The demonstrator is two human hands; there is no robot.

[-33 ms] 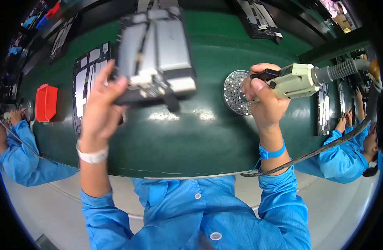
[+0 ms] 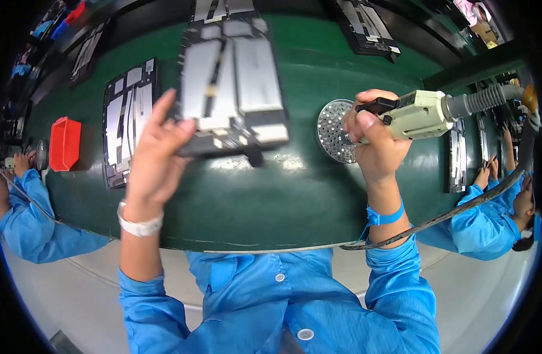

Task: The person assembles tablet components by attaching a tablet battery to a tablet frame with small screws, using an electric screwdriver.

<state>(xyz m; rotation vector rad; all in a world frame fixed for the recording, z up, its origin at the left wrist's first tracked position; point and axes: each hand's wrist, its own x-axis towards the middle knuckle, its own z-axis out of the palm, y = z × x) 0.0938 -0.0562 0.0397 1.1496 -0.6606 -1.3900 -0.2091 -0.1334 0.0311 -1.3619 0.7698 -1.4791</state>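
Observation:
My left hand (image 2: 162, 156) is closed on the left edge of an opened tablet (image 2: 232, 82), its thumb and forefinger at the near left corner. The tablet is held above the table and is slightly blurred; pale battery cells and a dark strip between them show. In my right hand (image 2: 380, 135) is a cream electric screwdriver (image 2: 421, 115) with a black lever, its body pointing right into a ribbed grey cable. The screwdriver's front end is at a round metal dish (image 2: 336, 131) dotted with small holes or screws; fingers partly cover the tip.
Another opened tablet (image 2: 129, 118) lies left of my left hand, beside a red bin (image 2: 65, 144). Further opened tablets lie at the back right (image 2: 368, 29) and right (image 2: 457, 156). A thick cable (image 2: 454, 212) runs along the right. Co-workers in blue sit on both sides.
My left hand and the tablet in it have moved a little to the right. My right hand and the screwdriver have barely moved.

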